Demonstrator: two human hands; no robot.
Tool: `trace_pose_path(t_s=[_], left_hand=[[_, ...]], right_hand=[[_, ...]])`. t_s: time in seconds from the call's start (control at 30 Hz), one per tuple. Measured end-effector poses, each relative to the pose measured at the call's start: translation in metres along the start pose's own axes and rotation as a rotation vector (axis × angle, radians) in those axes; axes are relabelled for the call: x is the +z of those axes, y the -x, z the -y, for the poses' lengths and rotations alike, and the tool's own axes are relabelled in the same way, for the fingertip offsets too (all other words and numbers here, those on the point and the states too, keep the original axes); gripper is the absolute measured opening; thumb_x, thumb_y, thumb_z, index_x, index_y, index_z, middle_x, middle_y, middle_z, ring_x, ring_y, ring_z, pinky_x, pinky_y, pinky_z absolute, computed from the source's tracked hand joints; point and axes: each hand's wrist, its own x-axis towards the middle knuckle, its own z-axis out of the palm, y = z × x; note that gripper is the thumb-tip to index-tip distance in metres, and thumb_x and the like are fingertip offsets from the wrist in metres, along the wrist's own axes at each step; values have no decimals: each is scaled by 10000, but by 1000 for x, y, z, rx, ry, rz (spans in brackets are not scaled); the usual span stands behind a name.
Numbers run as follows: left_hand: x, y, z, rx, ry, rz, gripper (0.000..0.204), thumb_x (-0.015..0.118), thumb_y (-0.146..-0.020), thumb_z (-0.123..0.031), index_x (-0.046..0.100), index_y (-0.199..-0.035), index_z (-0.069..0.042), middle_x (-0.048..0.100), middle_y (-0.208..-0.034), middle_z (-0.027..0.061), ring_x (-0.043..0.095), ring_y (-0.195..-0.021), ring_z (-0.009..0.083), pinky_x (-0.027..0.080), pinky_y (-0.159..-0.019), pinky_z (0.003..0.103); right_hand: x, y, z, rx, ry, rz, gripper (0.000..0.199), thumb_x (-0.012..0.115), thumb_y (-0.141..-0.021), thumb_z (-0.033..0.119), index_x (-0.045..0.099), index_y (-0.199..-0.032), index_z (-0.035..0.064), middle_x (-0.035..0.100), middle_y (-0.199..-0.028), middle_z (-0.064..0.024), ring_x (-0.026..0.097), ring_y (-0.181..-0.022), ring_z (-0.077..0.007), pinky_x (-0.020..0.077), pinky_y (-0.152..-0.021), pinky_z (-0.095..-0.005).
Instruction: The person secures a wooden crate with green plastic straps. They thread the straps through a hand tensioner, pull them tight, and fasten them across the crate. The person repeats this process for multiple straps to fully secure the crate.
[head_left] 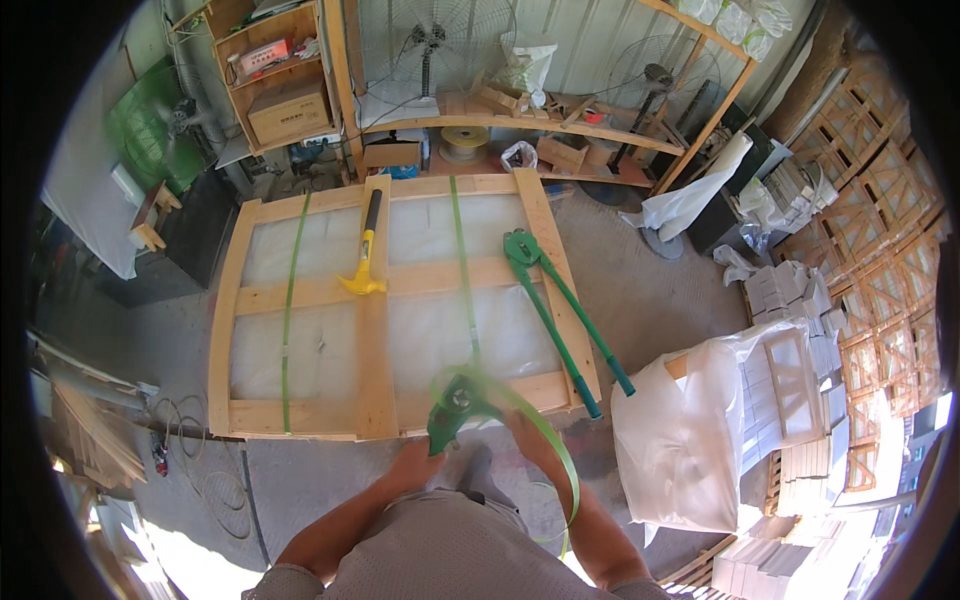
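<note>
A green strapping tensioner is at the near edge of a wooden crate. My left hand is closed round its lower left end. My right hand is at the handle on its right side and looks closed on it, though motion blurs the fingers. Green plastic strap runs across the crate to the tensioner, and its loose tail curves down past my right forearm. Another green strap crosses the crate's left part. A yellow claw hammer and a green long-handled sealer lie on top.
Wooden shelves and a bench with fans, boxes and a strap reel stand behind the crate. To the right is a plastic-wrapped stack. A hose lies coiled on the floor at left.
</note>
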Motion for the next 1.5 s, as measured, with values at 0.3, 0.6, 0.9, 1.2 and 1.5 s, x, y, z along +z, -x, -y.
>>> trace_pose_path(t_s=[0.3, 0.6, 0.9, 1.2, 1.5], left_hand=[[-54, -6, -42, -121, 55, 170, 347, 583, -837, -256, 605, -1079, -8, 638, -912, 289, 642, -884, 409, 485, -770, 455], [-32, -7, -12, -43, -190, 67, 368, 597, -845, -290, 592, -999, 44, 636, -897, 292, 614, -870, 465, 479, -751, 495], [-15, 8, -20, -56, -188, 6, 407, 584, -857, -323, 562, -1047, 36, 645, -921, 290, 621, -885, 465, 491, -768, 529], [-20, 27, -10, -180, -233, 45, 403, 549, -873, -339, 589, -1076, 8, 643, -1017, 260, 620, -941, 438, 480, -817, 527], [-20, 13, 11, -194, -28, -18, 401, 549, -858, -322, 602, -1046, 29, 638, -1014, 280, 611, -944, 452, 477, -838, 525]], right_hand=[[14, 6, -4, 211, -413, 508, 351, 652, -850, 220, 606, -1104, -17, 656, -786, -98, 595, -690, -160, 486, -593, -326], [27, -20, -11, -471, -37, -261, 264, 655, -865, 252, 633, -988, 19, 686, -811, -107, 642, -642, -177, 496, -557, -319], [93, 1, 23, 277, -1019, 508, 515, 548, -938, 496, 656, -1009, -2, 683, -811, -87, 657, -644, -165, 508, -549, -294], [104, -11, 21, 575, -1018, 695, 256, 647, -886, 290, 663, -970, 49, 689, -844, -90, 664, -700, -207, 492, -586, -312], [82, 1, 73, 21, -703, 447, 248, 628, -900, 208, 660, -1013, -11, 686, -853, -105, 643, -733, -218, 516, -715, -336]])
